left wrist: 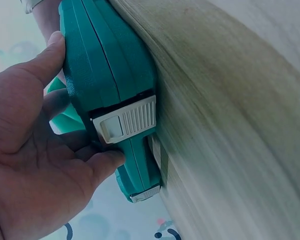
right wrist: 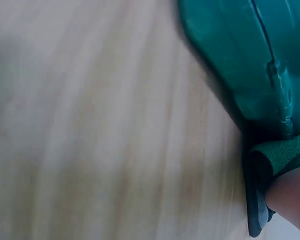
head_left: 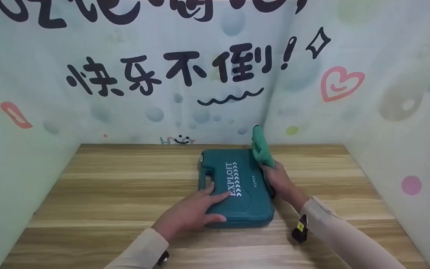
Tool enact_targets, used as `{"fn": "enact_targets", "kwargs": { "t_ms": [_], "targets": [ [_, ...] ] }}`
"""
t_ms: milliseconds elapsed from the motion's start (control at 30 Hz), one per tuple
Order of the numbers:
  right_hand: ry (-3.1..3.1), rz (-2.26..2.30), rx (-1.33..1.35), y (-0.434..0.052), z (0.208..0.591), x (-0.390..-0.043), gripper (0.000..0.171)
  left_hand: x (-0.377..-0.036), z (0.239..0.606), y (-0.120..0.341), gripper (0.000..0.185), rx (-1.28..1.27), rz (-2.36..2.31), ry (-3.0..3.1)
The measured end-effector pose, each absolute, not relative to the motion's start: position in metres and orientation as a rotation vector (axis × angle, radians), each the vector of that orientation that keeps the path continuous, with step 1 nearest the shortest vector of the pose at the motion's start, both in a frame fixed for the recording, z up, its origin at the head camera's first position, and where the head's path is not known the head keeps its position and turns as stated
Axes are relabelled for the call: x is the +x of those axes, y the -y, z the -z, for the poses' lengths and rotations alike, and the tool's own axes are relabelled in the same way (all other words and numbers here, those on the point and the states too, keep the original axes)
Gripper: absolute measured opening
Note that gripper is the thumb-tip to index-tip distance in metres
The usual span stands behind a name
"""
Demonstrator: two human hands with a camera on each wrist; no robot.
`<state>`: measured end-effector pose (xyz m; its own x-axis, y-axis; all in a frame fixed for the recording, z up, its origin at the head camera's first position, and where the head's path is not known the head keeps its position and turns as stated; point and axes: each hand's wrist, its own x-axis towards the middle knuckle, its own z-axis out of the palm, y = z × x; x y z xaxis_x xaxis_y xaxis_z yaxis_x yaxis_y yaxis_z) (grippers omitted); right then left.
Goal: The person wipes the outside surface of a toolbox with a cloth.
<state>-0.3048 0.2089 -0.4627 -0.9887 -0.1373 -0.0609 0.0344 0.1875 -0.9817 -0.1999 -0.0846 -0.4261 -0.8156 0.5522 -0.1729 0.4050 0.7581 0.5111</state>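
The left hand lies spread on the lid of the teal tool case, fingers straight and thumb hooked over the near edge, pressing it flat on the wooden counter. The right hand grips a bunched green cloth against the case's far right corner.

The likeliest slip seems to be the case skating: its hard moulded plastic sits on smooth laminate, so a sideways push from the cloth could slide it toward the left hand if that palm eases off. The left wrist view shows a pale ribbed latch just beyond the left fingertips; a stray finger there might pop it and let the lid lift. The loose end of the cloth, standing up above the right hand, could also snag on an edge.

The case is rectangular with rounded corners and a pebbled lid; the cloth is soft and fleecy.
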Motion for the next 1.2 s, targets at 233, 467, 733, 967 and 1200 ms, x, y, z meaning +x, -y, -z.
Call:
{"fn": "enact_targets", "kwargs": {
  "t_ms": [233, 467, 733, 967, 1200],
  "targets": [
    [-2.371, 1.915, -0.272, -0.211, 0.466, -0.293, 0.046, -0.199, 0.425, 0.085, 0.072, 0.742, -0.678, -2.653],
    [-2.380, 1.926, -0.282, -0.210, 0.467, -0.279, 0.048, -0.201, 0.426, 0.084, 0.073, 0.728, -0.667, -2.658],
    [-2.397, 1.882, -0.274, -0.211, 0.464, -0.258, 0.047, -0.200, 0.426, 0.084, 0.074, 0.733, -0.680, -2.647],
    [-2.348, 1.926, -0.248, -0.209, 0.462, -0.238, 0.047, -0.200, 0.427, 0.084, 0.074, 0.746, -0.676, -2.648],
    [-2.356, 1.990, -0.185, -0.204, 0.464, -0.223, 0.045, -0.201, 0.428, 0.085, 0.074, 0.775, -0.680, -2.653]
  ]
}}
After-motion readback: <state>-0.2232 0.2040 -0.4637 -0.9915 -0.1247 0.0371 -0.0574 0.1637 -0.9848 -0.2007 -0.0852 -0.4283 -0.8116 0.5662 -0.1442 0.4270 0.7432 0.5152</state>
